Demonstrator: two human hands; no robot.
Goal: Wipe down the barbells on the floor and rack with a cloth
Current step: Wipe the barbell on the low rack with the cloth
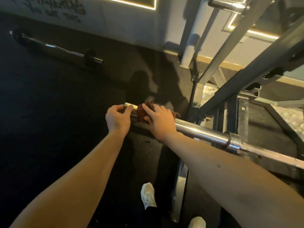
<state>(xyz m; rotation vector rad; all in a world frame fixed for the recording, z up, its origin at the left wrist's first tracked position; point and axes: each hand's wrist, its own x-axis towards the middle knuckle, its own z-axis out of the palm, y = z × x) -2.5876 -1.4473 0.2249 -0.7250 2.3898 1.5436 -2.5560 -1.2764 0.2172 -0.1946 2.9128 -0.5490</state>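
A chrome barbell (205, 131) lies across the rack, its sleeve end pointing left toward the middle of the view. My left hand (117, 118) grips the very tip of that sleeve, fingers curled over it. Just to its right, my right hand (160, 122) presses a dark red cloth (142, 112) around the sleeve. A second barbell (64, 51), a curl bar with small black plates, lies on the dark floor at the upper left near the wall.
The grey steel rack frame (246, 74) with slanted uprights fills the right side. Another chrome sleeve (227, 4) sticks out at the top. The wall (123, 18) runs along the back. My white shoes (148, 195) stand on the black rubber floor.
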